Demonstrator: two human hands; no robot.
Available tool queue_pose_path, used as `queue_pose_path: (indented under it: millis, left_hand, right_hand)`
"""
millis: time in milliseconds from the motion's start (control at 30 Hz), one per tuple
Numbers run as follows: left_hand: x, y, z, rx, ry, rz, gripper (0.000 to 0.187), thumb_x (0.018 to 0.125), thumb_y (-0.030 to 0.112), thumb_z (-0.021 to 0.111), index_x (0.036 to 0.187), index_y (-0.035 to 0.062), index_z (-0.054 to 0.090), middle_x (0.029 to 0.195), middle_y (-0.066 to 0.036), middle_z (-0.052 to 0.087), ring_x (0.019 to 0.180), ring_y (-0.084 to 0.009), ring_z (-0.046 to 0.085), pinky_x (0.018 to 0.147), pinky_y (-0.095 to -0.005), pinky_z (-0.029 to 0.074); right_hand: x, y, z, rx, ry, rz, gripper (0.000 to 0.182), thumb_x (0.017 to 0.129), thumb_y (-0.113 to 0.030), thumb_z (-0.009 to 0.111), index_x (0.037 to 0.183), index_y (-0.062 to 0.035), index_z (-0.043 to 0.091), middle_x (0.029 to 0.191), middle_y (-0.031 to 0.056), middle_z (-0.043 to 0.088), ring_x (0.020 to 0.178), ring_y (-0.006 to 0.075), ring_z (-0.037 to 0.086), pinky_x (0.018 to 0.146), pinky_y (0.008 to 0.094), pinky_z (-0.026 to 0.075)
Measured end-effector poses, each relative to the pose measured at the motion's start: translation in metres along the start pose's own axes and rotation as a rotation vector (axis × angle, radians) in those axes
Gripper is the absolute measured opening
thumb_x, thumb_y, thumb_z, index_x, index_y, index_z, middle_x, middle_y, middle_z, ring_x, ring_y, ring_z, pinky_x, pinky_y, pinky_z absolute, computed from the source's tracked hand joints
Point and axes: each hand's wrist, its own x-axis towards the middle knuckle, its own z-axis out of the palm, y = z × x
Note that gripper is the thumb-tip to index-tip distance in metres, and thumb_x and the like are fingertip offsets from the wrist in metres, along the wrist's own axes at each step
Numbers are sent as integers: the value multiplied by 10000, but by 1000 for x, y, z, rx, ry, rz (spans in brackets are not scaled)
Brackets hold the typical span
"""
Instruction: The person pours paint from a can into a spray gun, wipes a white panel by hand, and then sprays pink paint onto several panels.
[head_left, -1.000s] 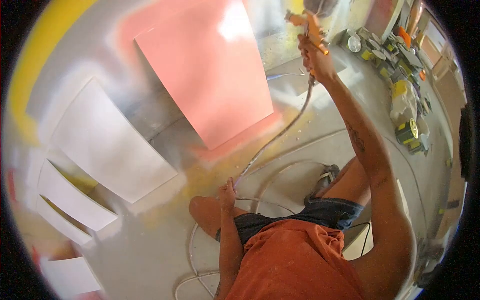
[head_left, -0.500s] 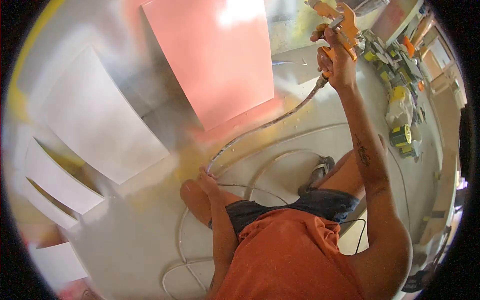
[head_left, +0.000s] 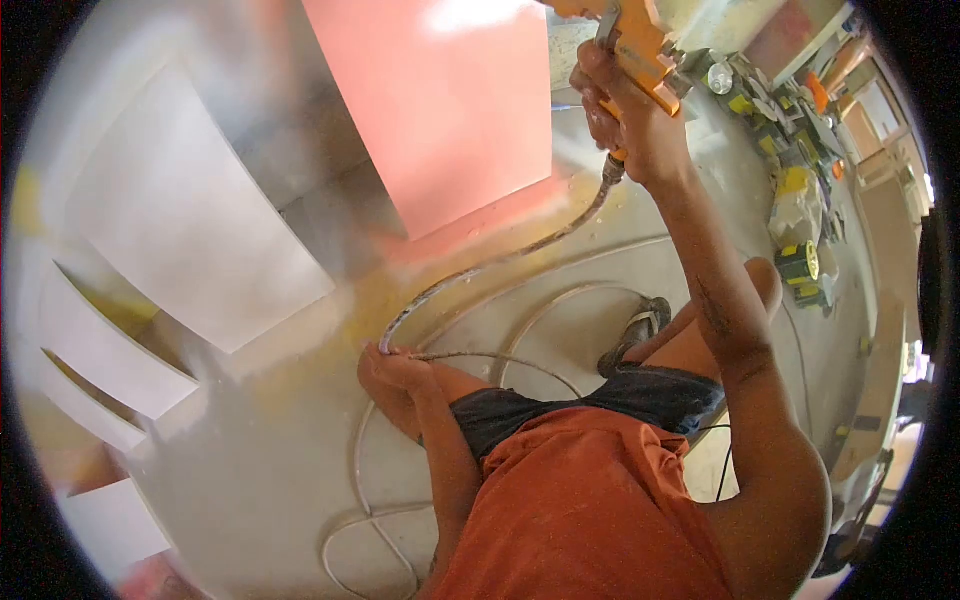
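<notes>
My right hand (head_left: pixel 645 125) is wrapped around the handle of an orange spray gun (head_left: pixel 645 48), held up in front at the top of the view. The upper end of the gun is cut off by the edge. From under its handle a paint-stained hose (head_left: pixel 480 268) curves down to my left hand (head_left: pixel 402 370), whose fingers close on it beside my left knee. Beyond the hose, a pink panel (head_left: pixel 450 110) stands to the left of the gun, its surface shiny near the top.
A large white panel (head_left: pixel 200 220) and smaller white panels (head_left: pixel 110 340) stand on the left. Looped hose (head_left: pixel 370 515) lies across the floor by my legs. Along the right side are several cans (head_left: pixel 797 262) and other clutter.
My right hand has carried the spray gun leftward. My left hand has shifted slightly left and down with the hose. The view has moved a little, too.
</notes>
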Motion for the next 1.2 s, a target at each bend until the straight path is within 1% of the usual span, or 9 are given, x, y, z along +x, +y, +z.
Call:
queue_pose_path:
  millis: [200, 367, 433, 667, 700, 767, 900, 967, 1200]
  left_hand:
    - [-29, 37, 5, -150, -123, -83, 419, 933, 381, 522, 619, 130, 402, 541, 15, 333, 439, -133, 359, 395, -275, 299]
    - [-21, 10, -4, -42, -154, 83, 435, 931, 343, 549, 586, 106, 432, 552, 13, 393, 454, -104, 362, 419, -272, 296]
    - [-11, -9, -7, -35, -208, 149, 438, 931, 335, 554, 580, 102, 433, 553, 13, 401, 457, -99, 361, 423, -271, 294]
    - [21, -75, -18, -2, -444, 393, 452, 929, 309, 571, 560, 86, 436, 554, 13, 430, 466, -80, 356, 438, -267, 285]
    - [4, -52, -14, 3, -442, 392, 452, 929, 309, 571, 560, 86, 436, 554, 13, 430, 466, -80, 356, 438, -267, 285]
    - [-42, 27, 4, 567, -409, 267, 438, 925, 260, 587, 559, 47, 475, 551, 14, 464, 501, -68, 379, 467, -267, 279]
    - [-4, -35, 1, 90, -496, 175, 454, 941, 289, 560, 567, 37, 510, 539, 29, 451, 508, -67, 390, 477, -266, 271]
    - [-25, -10, 16, 372, -431, 179, 472, 950, 301, 524, 604, -16, 565, 515, -34, 473, 492, -112, 411, 469, -311, 283]
    - [-28, -38, 16, 993, -633, 504, 480, 942, 318, 472, 713, -88, 588, 585, -229, 531, 521, -268, 513, 560, -456, 393]
  right_hand:
    - [-41, 33, 2, -88, -83, 202, 205, 893, -302, 660, 882, -99, 631, 653, -65, 493, 522, 19, 406, 444, 217, 302]
    - [-92, 73, 3, -147, -232, 235, 195, 906, -268, 652, 910, -75, 628, 756, -45, 540, 675, 39, 476, 567, 230, 392]
    - [-110, 87, 5, -326, -280, 462, 186, 908, -244, 650, 920, -61, 622, 763, -37, 549, 724, 59, 482, 629, 256, 406]
    - [-163, 161, 3, -253, -337, 663, 266, 919, -322, 622, 986, -66, 649, 741, -24, 560, 673, 96, 495, 616, 271, 419]
    - [-166, 157, 4, -252, -338, 667, 266, 919, -322, 622, 986, -66, 649, 741, -24, 560, 673, 96, 495, 616, 271, 419]
    - [-169, 152, 1, -436, -322, 920, 273, 920, -327, 617, 1007, -72, 659, 734, -34, 549, 679, 94, 498, 621, 257, 417]
    - [-178, 154, -5, -183, -158, 892, 253, 921, -295, 619, 1030, -71, 665, 775, -31, 572, 710, 83, 508, 625, 246, 416]
    - [-175, 153, -17, -171, -125, 591, 264, 926, -277, 611, 1066, -59, 663, 848, -13, 602, 758, 74, 531, 654, 245, 436]
    - [-171, 178, -62, 5, -164, 331, 232, 896, -139, 645, 1077, 0, 606, 948, 63, 644, 832, 119, 585, 747, 288, 473]
